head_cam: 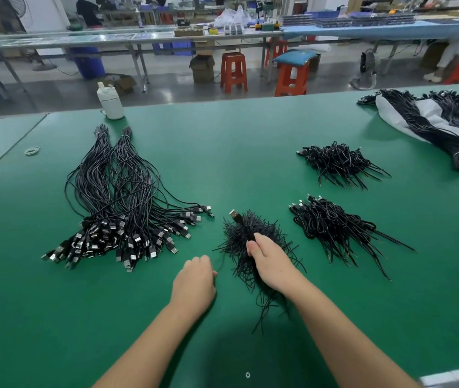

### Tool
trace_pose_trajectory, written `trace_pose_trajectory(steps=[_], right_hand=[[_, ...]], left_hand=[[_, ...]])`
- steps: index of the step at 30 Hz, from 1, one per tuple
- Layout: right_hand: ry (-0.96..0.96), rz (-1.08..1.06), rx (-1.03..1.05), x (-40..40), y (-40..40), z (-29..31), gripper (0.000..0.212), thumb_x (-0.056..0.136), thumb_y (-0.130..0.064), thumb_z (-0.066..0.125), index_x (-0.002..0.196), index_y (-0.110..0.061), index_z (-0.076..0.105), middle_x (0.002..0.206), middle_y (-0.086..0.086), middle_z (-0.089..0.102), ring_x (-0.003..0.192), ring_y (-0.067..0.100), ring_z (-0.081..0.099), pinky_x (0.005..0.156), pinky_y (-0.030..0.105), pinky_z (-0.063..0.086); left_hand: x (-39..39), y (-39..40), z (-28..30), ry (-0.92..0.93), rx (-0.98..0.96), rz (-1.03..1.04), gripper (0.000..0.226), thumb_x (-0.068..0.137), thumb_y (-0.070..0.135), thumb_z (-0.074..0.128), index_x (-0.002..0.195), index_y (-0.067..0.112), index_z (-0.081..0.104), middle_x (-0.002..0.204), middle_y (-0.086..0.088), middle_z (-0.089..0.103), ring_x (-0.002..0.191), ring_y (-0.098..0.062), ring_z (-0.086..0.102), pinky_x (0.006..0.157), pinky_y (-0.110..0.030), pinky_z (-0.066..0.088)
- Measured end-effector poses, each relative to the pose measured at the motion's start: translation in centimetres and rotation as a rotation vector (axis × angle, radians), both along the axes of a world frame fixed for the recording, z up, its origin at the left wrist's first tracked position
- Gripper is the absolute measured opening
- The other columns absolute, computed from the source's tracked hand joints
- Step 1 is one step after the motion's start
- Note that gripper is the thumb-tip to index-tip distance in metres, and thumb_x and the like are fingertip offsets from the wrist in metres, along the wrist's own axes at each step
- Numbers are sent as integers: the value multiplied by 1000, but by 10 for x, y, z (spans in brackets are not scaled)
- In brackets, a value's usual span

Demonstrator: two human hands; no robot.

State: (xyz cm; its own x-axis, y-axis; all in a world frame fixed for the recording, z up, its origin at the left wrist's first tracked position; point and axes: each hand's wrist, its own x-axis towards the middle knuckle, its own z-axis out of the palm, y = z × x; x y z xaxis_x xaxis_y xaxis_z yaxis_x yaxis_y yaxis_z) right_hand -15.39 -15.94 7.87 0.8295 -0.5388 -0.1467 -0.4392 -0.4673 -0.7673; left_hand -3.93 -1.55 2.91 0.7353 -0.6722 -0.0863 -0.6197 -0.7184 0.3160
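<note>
My right hand grips a black USB cable near its plug, which points up and away over a small heap of thin black ties on the green table. My left hand rests on the table just left of that heap, fingers curled under; whether it pinches anything is hidden. To the left lies a large bundle of long USB cables, plugs fanned toward me.
Two piles of coiled cables, one farther and one nearer, lie to the right. More cable bundles lie on a white bag at the far right. A white bottle stands at the far edge, rubber bands at the left.
</note>
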Motion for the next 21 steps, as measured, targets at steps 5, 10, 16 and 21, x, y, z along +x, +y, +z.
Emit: trace_pose_trajectory(steps=[5, 10, 16, 21], right_hand=[[-31, 132, 61, -5, 7, 5, 27, 107, -39, 33, 85, -28, 45, 82, -10, 49, 73, 7, 45, 78, 36, 42], [16, 212, 0, -2, 20, 7, 24, 107, -37, 31, 91, -32, 48, 87, 4, 60, 76, 22, 55, 73, 37, 47], [-39, 148, 69, 1, 25, 9, 36, 108, -32, 32, 141, -19, 41, 121, 7, 63, 111, 24, 59, 100, 42, 45], [-79, 36, 115, 3, 20, 12, 25, 108, -30, 35, 96, -17, 53, 83, -2, 59, 75, 17, 55, 71, 34, 46]], left_hand=[[21, -1, 30, 381, -412, 232, 5, 94, 18, 66, 91, 23, 65, 83, 1, 66, 77, -13, 58, 69, -26, 45], [6, -9, 55, 485, -593, 113, 19, 90, 15, 71, 77, 28, 73, 60, 17, 63, 55, -1, 49, 57, -19, 40], [-4, -12, 65, 367, -593, 49, 9, 88, 13, 70, 84, 17, 77, 58, 17, 59, 55, 2, 49, 54, -12, 36], [-13, -11, 67, 297, -569, -54, 12, 89, 16, 71, 96, 22, 78, 82, 15, 65, 74, 4, 57, 68, -11, 40]])
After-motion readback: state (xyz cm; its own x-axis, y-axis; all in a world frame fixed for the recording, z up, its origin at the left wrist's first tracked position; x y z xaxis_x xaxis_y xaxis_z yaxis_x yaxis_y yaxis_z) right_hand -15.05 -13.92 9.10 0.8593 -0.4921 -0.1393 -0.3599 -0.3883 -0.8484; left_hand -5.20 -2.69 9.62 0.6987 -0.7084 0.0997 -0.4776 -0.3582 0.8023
